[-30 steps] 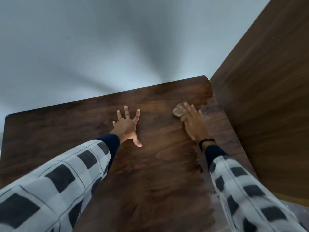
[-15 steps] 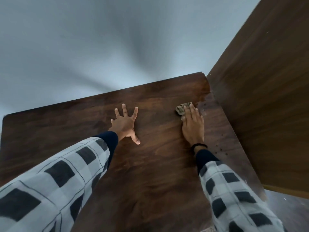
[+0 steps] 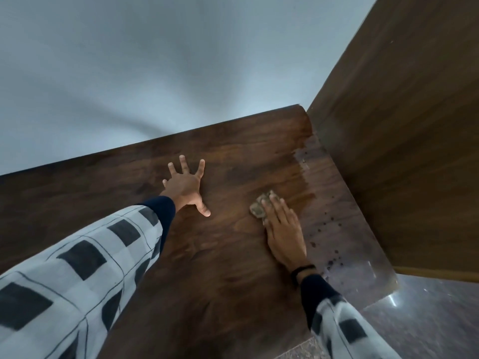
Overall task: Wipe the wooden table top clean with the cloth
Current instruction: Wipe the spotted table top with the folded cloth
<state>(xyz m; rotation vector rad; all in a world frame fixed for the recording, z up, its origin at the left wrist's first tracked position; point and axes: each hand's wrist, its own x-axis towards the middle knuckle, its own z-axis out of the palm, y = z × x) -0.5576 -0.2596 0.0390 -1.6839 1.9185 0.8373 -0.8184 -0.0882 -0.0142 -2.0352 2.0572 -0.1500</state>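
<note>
From the head camera, the wooden table top (image 3: 233, 268) fills the lower middle of the view, and both arms reach forward over it.

The left hand (image 3: 185, 189) lies palm down on the table top, near its far edge and about midway along that edge. Its 4 fingers are straight and fanned apart, and the thumb is stretched out to the side toward the right hand. It holds nothing. The left arm is extended, in a white sleeve (image 3: 77, 275) with black squares and a dark blue cuff at the wrist.

The right hand (image 3: 283, 229) also lies flat on the table top, toward its right side. Its fingers are straight and close together, pointing to the far edge and pressing down on the cloth (image 3: 259, 209). The cloth is a small, crumpled, brownish wad, trapped between the fingertips and the wood, with its left part sticking out past the fingers. No finger curls round it. A black band (image 3: 302, 272) circles the right wrist, and the right sleeve (image 3: 344, 330) is blurred.

Along the table top's right edge runs a paler, dull strip with dark specks (image 3: 331, 221). A tall wooden panel (image 3: 401, 151) stands against that right edge. A pale wall (image 3: 155, 73) rises beyond the far edge, and grey floor (image 3: 427, 320) shows past the near right corner.
</note>
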